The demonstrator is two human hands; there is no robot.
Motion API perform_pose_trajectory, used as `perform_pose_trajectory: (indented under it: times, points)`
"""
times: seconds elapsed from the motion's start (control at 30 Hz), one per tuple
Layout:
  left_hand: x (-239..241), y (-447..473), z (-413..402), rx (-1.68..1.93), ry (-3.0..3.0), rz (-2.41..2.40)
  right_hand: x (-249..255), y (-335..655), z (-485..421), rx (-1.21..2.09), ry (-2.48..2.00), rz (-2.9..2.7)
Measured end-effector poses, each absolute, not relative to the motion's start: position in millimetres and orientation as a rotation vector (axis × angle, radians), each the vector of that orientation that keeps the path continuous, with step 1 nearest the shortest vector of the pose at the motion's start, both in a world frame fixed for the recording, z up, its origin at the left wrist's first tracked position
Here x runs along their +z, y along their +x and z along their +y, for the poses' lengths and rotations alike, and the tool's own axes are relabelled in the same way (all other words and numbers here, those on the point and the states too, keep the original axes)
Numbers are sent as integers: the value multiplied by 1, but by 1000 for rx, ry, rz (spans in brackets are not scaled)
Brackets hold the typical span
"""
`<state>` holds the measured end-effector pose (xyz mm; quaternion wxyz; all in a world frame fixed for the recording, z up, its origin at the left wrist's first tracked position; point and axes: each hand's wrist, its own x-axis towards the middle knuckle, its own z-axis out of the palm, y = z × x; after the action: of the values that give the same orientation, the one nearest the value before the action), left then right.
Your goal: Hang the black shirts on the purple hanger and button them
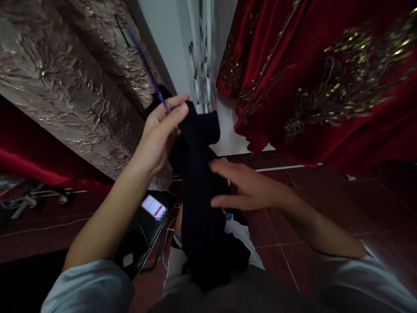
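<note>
A dark navy or black cloth garment (202,174) runs from my left hand down over my lap. My left hand (167,124) is closed on its upper part, thumb pressed against the fingers. A thin purple rod or strip (145,61) sticks up and left from the same grip; its kind is unclear. A short tube-like fold of the dark cloth juts out to the right of that hand. My right hand (246,184) has thumb and fingers apart, beside the cloth's right edge; its fingertips overlap the cloth, slightly blurred. I cannot tell whether they touch it.
A lit phone (153,207) rests on a black surface (138,256) at lower left, near a white cable. Beige textured fabric (84,95) hangs on the left, red sequined fabric (312,82) on the right. White metal bars (202,56) stand between them, above red floor tiles (302,217).
</note>
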<state>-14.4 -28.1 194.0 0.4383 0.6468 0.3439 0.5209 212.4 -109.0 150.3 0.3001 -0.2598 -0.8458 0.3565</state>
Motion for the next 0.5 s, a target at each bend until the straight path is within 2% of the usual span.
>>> perform_pose_trajectory:
  times: [0.07,0.13,0.27,0.33,0.5]
  points:
    - [193,-24,-45,1185,1619,916,148,206,-104,911,-483,-2361]
    - [194,-40,-58,978,1747,965,146,211,-90,768,-455,-2244]
    - [203,-71,-71,556,2018,1031,135,239,-49,354,-808,-1873]
    - [210,-85,-71,524,2117,1063,123,250,-31,391,-919,-1852]
    - [223,-120,-56,371,2261,1002,95,248,-2,804,-901,-1781]
